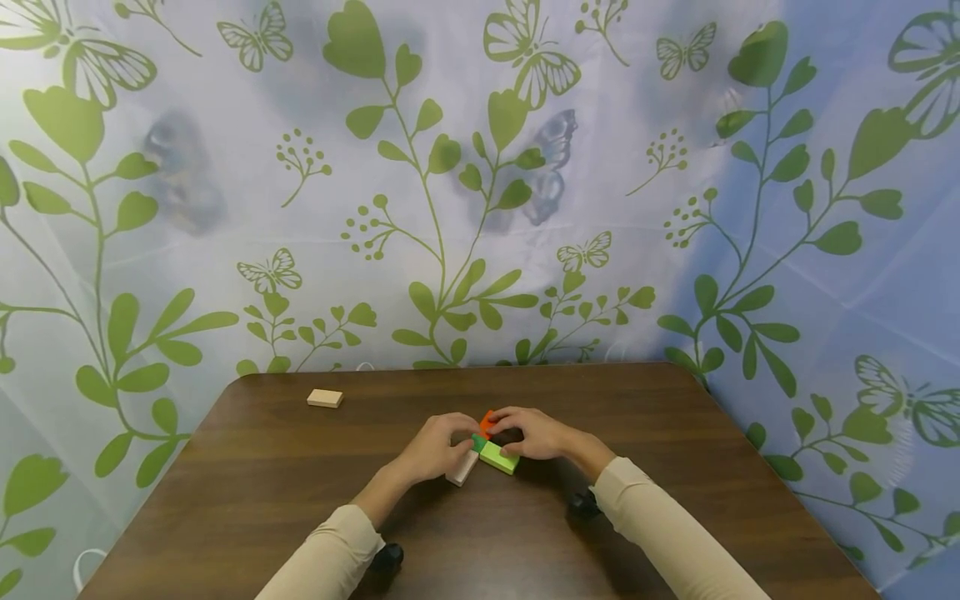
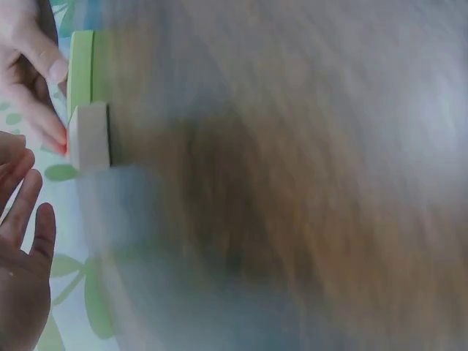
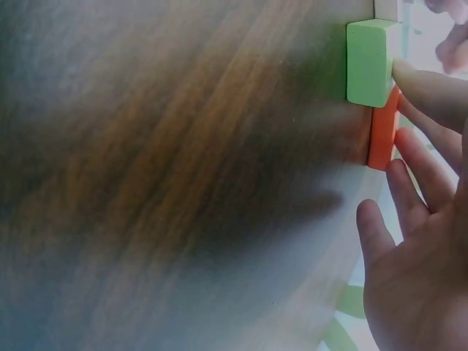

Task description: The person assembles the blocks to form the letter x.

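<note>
Four small blocks meet in a cluster on the table: an orange block [image 1: 487, 424], a dark green block [image 1: 478, 442], a light green block [image 1: 499, 457] and a whitish block [image 1: 462, 468]. My left hand [image 1: 431, 450] is at the cluster's left, fingertips beside the dark green block; whether they touch it is hard to see. From the right, my right hand [image 1: 542, 433] reaches in. In the right wrist view its thumb touches the light green block [image 3: 369, 62], while its fingers lie against the orange block [image 3: 383, 135]. Fingers partly hide the dark green block.
A separate pale wooden block [image 1: 325, 398] lies near the table's back left. The brown table [image 1: 600, 392] ends against a leaf-patterned curtain [image 1: 450, 208]. Dark devices [image 1: 582, 504] hang under both wrists. Much of the left wrist view is blurred.
</note>
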The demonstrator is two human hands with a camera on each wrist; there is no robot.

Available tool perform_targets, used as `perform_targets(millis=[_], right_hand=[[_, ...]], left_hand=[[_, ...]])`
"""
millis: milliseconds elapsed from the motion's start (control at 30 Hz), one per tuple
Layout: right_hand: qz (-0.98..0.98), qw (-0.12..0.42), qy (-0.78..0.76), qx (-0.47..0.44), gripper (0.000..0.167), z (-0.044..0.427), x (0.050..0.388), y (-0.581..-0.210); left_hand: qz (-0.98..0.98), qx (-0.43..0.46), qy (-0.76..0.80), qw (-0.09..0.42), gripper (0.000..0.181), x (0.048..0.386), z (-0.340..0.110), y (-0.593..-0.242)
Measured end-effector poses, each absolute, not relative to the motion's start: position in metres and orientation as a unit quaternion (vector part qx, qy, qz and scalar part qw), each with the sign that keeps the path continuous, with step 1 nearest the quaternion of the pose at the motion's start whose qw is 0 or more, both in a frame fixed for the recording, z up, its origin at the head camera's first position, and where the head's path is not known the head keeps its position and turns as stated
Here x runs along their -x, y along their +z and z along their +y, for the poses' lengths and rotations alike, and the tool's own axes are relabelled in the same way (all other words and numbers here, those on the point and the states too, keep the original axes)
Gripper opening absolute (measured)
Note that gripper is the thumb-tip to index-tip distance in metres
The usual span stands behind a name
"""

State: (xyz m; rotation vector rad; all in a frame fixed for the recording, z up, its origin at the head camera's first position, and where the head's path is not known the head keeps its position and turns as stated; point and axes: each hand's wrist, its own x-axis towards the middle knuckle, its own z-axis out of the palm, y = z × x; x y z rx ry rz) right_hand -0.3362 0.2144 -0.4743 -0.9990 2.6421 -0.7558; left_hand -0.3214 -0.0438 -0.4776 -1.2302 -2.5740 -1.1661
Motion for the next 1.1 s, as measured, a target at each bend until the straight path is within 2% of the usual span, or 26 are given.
perform_targets(millis=[700,1100], right_hand=[[0.902,0.114,-0.252,0.331,0.046,0.214,0.335,-0.473],[0.905,0.117,-0.250,0.324,0.046,0.214,0.336,-0.474]], left_hand=[[-0.846,0.339,-0.412,0.022,0.030,0.329,-0.122,-0.463],[-0.865,0.276,-0.412,0.072,0.035,0.334,-0.179,-0.454]])
